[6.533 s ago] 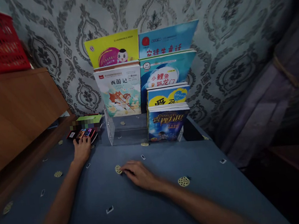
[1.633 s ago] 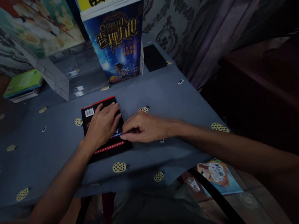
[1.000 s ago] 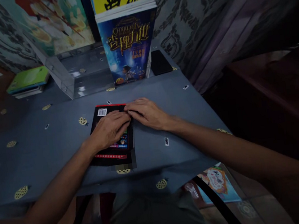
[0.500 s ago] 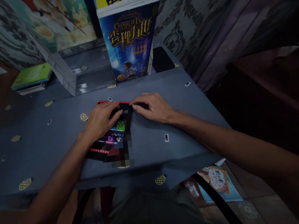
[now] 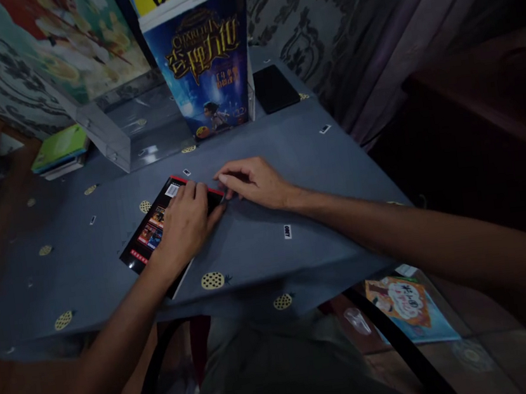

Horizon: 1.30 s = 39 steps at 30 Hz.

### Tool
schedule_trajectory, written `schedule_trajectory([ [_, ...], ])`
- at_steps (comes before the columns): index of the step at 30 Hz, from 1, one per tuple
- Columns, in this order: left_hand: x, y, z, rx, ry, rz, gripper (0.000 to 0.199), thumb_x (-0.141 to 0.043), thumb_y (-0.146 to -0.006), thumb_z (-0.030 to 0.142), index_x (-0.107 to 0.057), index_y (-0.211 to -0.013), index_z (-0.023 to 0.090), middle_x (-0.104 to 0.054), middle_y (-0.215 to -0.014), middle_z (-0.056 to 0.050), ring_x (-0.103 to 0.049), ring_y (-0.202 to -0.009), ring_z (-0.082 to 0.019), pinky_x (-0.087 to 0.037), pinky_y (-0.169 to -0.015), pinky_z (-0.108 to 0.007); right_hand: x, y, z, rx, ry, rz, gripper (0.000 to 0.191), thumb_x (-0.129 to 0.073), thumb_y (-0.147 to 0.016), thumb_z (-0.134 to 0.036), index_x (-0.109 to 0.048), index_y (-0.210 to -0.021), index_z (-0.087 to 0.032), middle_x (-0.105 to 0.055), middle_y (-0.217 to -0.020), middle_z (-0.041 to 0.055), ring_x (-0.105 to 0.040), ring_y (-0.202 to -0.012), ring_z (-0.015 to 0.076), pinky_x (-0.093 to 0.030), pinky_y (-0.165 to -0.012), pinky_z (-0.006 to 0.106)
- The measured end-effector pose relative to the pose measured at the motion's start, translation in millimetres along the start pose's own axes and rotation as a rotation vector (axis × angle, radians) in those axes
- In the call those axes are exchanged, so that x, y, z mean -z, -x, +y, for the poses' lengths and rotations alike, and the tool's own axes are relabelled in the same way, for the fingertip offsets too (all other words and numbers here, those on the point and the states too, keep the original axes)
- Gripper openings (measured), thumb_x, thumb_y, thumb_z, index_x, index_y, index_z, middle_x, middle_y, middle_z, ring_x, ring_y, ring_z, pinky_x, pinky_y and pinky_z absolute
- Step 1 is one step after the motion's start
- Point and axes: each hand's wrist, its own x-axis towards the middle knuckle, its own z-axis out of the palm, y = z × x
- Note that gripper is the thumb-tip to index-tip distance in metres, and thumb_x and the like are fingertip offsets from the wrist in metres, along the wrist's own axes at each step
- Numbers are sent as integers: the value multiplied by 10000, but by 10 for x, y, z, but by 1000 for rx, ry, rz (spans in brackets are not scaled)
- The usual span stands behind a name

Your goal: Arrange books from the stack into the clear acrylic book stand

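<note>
Grey wallpaper (image 5: 300, 32) with dark ornate motifs rises behind a table draped in a blue-grey cloth (image 5: 322, 177) printed with yellow pineapples. Near the table's front edge, a black paperback book (image 5: 149, 230) with a red strip and a barcode lies slanted on the cloth, its barcode end pointing away from the person. The left hand (image 5: 187, 222) rests palm down across it, fingers close together and slightly bent, thumb apart; whether they grip cannot be told. The right hand (image 5: 254, 184) is at the book's far right corner, thumb and fingers bent with a narrow gap; contact is unclear. Beyond stand a clear plastic book rack (image 5: 112, 142) and, upright, a glossy blue book (image 5: 209, 69) with gold lettering. A small stack of green-topped books (image 5: 60, 148) lies left of the rack.
</note>
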Motion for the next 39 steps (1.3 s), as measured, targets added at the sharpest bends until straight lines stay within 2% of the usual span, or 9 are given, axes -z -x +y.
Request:
schedule_trajectory([
  [7,-55,-6,17,-7,-29,25,248,-463,-999,361,-601,-1025,157,-694,-1019,-138,-669,-972,-276,-529,-772,-353,12,-34,66,13,13,73,235,-517,-940,-297,-703,-969,-158,-717,-894,50,-675,-831,177,-527,-748,302],
  [12,-56,-6,-21,-7,-13,82,257,-439,-1003,354,-618,-985,170,-730,-958,-119,-689,-859,-246,-491,-666,-310,22,-24,73,12,-8,45,245,-516,-955,-314,-700,-1028,-169,-731,-912,44,-685,-875,178,-534,-796,312],
  [15,-57,-3,-46,-26,31,130,253,-445,-1007,365,-615,-942,190,-735,-918,-95,-686,-816,-219,-467,-638,-286,35,-20,61,15,-11,35,256,-508,-965,-316,-698,-1050,-167,-740,-934,52,-686,-887,182,-533,-801,317],
  [19,-58,-1,-51,-24,41,139,313,-434,-1018,423,-623,-931,189,-729,-875,-88,-680,-771,-209,-451,-615,-281,52,-2,23,23,-2,19,273,-485,-983,-312,-693,-1071,-159,-743,-966,65,-686,-911,188,-525,-823,324],
  [25,-92,14,-38,-36,4,136,290,-436,-1008,387,-631,-995,173,-737,-980,-120,-701,-883,-246,-496,-663,-304,62,38,-34,56,79,4,285,-452,-1002,-300,-691,-1090,-173,-738,-983,49,-671,-912,184,-495,-845,316],
  [30,-68,25,-41,-30,44,90,299,-491,-984,422,-640,-1041,169,-730,-1036,-129,-702,-964,-276,-539,-725,-330,67,37,-46,93,253,-83,275,-469,-988,-280,-716,-925,-177,-723,-851,38,-642,-787,173,-461,-761,295],
  [33,2,51,-149,-67,130,32,330,-500,-986,437,-647,-1108,167,-725,-1098,-126,-706,-986,-283,-567,-787,-372,65,47,-39,118,327,-108,245,-490,-973,-254,-724,-940,-188,-733,-842,36,-650,-763,175,-466,-732,294],
  [36,65,158,-407,-97,280,5,326,-477,-1006,406,-646,-1174,184,-708,-1209,-112,-688,-1093,-271,-567,-924,-412,59,69,-26,179,351,-108,244,-492,-978,-249,-728,-1004,-194,-758,-903,49,-689,-795,186,-509,-747,312],
  [39,54,386,-740,20,290,52,348,-457,-1010,414,-657,-1188,193,-667,-1317,-125,-635,-1222,-303,-539,-1012,-493,42,93,-28,277,347,-123,242,-493,-983,-242,-718,-1067,-213,-772,-984,59,-725,-864,209,-568,-780,349],
])
